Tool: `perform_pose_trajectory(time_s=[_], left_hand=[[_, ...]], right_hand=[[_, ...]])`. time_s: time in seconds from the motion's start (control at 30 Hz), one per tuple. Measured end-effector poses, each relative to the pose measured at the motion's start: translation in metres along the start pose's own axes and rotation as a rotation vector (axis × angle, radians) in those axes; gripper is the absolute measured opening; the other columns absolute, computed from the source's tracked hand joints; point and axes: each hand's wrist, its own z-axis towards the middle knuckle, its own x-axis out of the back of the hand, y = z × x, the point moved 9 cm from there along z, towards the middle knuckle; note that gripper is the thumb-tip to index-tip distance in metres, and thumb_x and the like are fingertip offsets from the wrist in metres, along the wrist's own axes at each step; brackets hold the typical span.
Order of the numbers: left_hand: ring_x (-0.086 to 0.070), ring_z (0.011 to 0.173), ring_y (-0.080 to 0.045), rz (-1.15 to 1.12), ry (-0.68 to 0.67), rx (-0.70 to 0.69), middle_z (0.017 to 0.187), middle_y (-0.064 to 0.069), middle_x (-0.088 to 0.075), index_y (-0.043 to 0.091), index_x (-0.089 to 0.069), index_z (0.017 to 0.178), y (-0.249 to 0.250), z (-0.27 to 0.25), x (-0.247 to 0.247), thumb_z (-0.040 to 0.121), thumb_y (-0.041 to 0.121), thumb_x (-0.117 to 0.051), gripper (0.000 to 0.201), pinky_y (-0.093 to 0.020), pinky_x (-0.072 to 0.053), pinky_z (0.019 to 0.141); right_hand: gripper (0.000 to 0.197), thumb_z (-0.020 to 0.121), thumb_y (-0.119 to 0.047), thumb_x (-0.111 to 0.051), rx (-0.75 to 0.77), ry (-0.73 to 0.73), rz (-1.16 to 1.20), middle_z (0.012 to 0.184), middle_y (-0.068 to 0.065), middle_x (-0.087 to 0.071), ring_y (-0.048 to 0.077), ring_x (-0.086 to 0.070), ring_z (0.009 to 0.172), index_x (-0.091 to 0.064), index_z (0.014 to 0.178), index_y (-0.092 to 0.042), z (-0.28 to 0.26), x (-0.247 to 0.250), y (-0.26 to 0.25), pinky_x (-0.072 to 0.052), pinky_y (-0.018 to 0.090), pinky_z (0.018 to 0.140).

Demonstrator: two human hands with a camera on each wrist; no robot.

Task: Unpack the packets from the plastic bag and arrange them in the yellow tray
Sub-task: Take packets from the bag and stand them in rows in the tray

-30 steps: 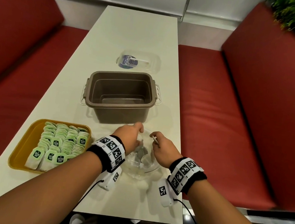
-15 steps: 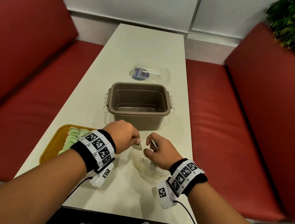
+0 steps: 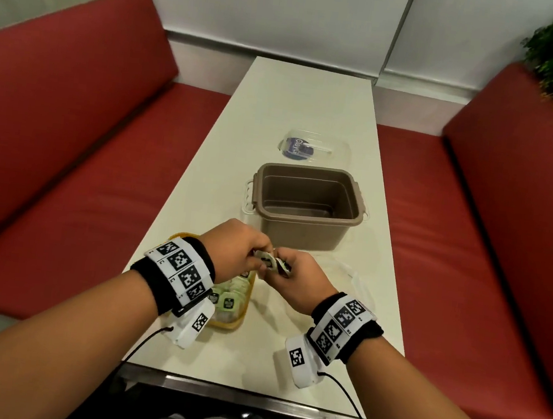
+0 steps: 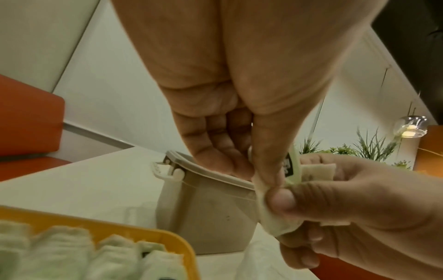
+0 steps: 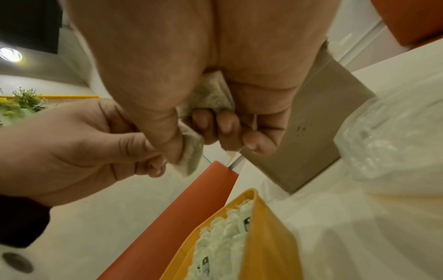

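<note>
- My left hand [image 3: 239, 250] and right hand [image 3: 298, 275] meet above the table [image 3: 314, 110], just on my side of the brown tub [image 3: 306, 209].
- Both pinch the same small bunch of packets [image 3: 270, 263]: my left thumb and fingers close on one end, my right thumb presses the other end while its fingers curl round more packets underneath.
- One packet in the bunch shows a green tag with a dark label [image 4: 291, 166].
- The yellow tray [image 3: 232, 325] sits on the table left of the tub and nearer to me, partly under my left wrist, with rows of packets already lined up inside [image 5: 223, 238].
- The plastic bag [image 3: 349, 279] lies crumpled on the table just right of my right hand, near the tub.
- A clear lid [image 3: 313, 148] lies beyond the tub.
</note>
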Motion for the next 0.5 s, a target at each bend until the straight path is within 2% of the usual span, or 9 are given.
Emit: perform_pose_trajectory(time_s=[0.1,0.2,0.27,0.33,0.4,0.5], left_hand=[[-0.056,0.072,-0.008,0.000,0.019,0.049,0.074,0.011,-0.061,0.025,-0.072,0.097,-0.025,-0.015,0.013,0.085,0.028,-0.072,0.012,-0.025,-0.044,0.071],[-0.055,0.073,-0.008,0.024,0.062,0.106,0.075,0.014,-0.060,0.027,-0.071,0.097,-0.054,-0.029,0.027,0.086,0.030,-0.071,0.011,-0.023,-0.041,0.070],[-0.055,0.075,-0.009,0.052,0.046,0.152,0.078,0.013,-0.061,0.026,-0.070,0.100,-0.072,-0.039,0.031,0.087,0.029,-0.070,0.013,-0.021,-0.037,0.069],[-0.060,0.086,-0.014,0.120,-0.056,0.194,0.091,0.007,-0.067,0.024,-0.068,0.107,-0.086,-0.047,0.024,0.089,0.028,-0.067,0.018,-0.021,-0.036,0.070],[-0.061,0.099,-0.018,0.206,-0.207,0.214,0.105,0.001,-0.068,0.022,-0.067,0.115,-0.095,-0.054,0.010,0.091,0.027,-0.064,0.024,-0.020,-0.036,0.073],[-0.060,0.102,-0.020,0.275,-0.450,0.208,0.112,-0.002,-0.066,0.020,-0.064,0.125,-0.107,-0.063,-0.025,0.092,0.028,-0.063,0.034,-0.021,-0.036,0.073]], right_hand=[[0.015,0.091,-0.028,-0.068,-0.031,-0.019,-0.032,0.063,-0.008,-0.054,0.006,-0.046,0.056,-0.062,0.079,-0.022,0.006,-0.014,-0.005,-0.039,0.025,0.058],[0.011,0.093,-0.023,-0.062,-0.085,-0.047,-0.023,0.071,-0.006,-0.060,0.009,-0.052,0.066,-0.064,0.083,-0.022,0.010,-0.024,-0.005,-0.044,0.030,0.068],[0.013,0.092,-0.025,-0.057,-0.119,-0.066,0.012,0.074,-0.004,-0.061,0.011,-0.053,0.071,-0.064,0.084,-0.019,0.012,-0.030,-0.004,-0.045,0.032,0.073],[0.022,0.084,-0.032,-0.049,-0.145,-0.080,0.079,0.075,-0.006,-0.058,0.008,-0.050,0.070,-0.061,0.086,-0.014,0.012,-0.036,-0.004,-0.042,0.030,0.070],[0.025,0.081,-0.032,-0.042,-0.167,-0.099,0.155,0.071,-0.014,-0.051,0.002,-0.043,0.065,-0.055,0.085,-0.010,0.012,-0.043,-0.004,-0.035,0.024,0.065],[0.024,0.081,-0.027,-0.033,-0.156,-0.105,0.185,0.061,-0.018,-0.043,0.000,-0.039,0.060,-0.048,0.083,-0.007,0.012,-0.051,-0.008,-0.031,0.017,0.059]])
